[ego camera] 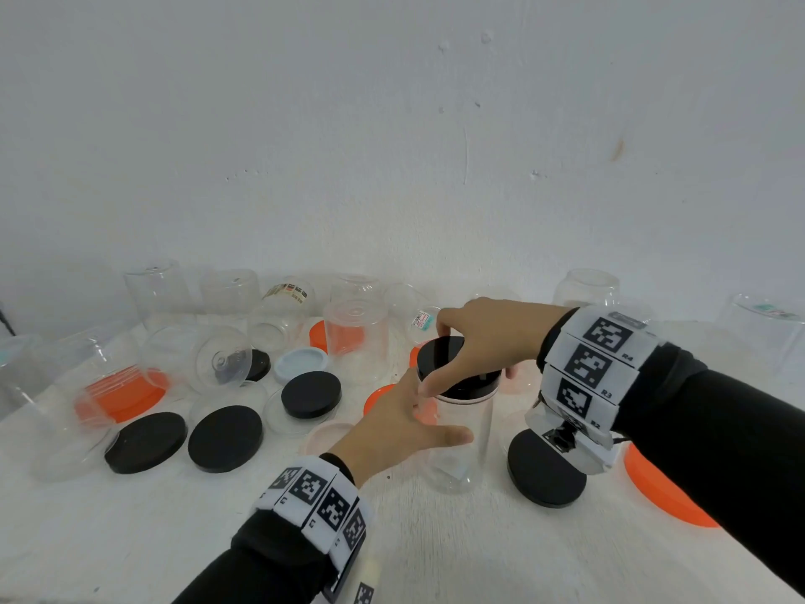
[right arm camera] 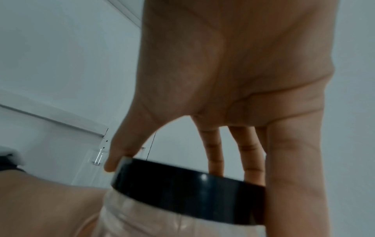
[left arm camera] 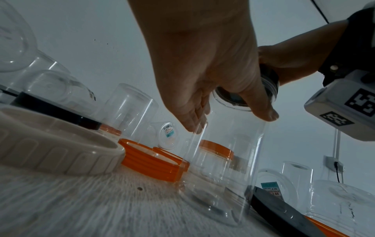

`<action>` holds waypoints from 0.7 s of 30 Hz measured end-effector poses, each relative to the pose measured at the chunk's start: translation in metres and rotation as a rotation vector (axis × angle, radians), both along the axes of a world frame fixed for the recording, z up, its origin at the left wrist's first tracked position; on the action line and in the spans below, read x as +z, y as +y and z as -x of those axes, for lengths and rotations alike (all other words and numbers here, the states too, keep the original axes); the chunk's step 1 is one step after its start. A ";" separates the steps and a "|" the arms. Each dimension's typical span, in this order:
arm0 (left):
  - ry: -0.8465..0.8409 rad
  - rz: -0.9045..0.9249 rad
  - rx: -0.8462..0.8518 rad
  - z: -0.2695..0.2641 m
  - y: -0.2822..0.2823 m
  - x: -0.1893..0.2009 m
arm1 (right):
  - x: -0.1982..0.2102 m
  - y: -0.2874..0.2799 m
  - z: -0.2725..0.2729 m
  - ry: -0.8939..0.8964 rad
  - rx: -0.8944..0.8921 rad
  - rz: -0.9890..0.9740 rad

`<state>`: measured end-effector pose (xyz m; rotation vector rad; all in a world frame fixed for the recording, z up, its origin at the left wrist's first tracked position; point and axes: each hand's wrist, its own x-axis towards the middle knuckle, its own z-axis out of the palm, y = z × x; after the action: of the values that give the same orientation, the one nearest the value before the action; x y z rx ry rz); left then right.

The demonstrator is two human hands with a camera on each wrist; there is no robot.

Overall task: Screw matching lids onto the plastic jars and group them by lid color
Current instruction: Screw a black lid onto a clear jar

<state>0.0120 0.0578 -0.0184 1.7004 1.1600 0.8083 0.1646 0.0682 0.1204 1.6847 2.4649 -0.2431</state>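
A tall clear plastic jar (ego camera: pixel 461 442) stands upright on the white table, right of centre. A black lid (ego camera: pixel 455 368) sits on its mouth. My left hand (ego camera: pixel 405 425) grips the jar's upper wall, thumb on the near side and fingers behind. My right hand (ego camera: pixel 475 337) comes from the right and pinches the black lid's rim from above. In the left wrist view my left hand (left arm camera: pixel 215 99) wraps the jar (left arm camera: pixel 221 176) just under the lid (left arm camera: pixel 270 80). The right wrist view shows my right hand (right arm camera: pixel 202 162) with thumb and fingers around the black lid (right arm camera: pixel 182 192).
Several loose black lids (ego camera: pixel 225 438) lie at the front left, and one black lid (ego camera: pixel 544 473) lies just right of the jar. Orange lids (ego camera: pixel 662 494) lie at right and left. Several clear open jars (ego camera: pixel 355 337) stand or lie along the wall, with a pale blue lid (ego camera: pixel 300 361).
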 end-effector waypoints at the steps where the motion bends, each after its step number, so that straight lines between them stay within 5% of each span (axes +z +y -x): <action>1: 0.002 -0.003 -0.002 0.000 0.000 0.000 | 0.001 0.000 -0.001 -0.007 0.003 0.005; 6: 0.024 -0.010 0.001 -0.002 -0.001 0.003 | 0.009 0.004 -0.004 -0.016 0.072 0.163; 21: -0.006 -0.008 -0.002 -0.004 -0.005 0.006 | 0.005 0.005 -0.006 -0.047 0.031 0.099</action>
<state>0.0157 0.0531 -0.0124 1.7046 1.1520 0.8178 0.1711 0.0728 0.1254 1.5927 2.4014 -0.3128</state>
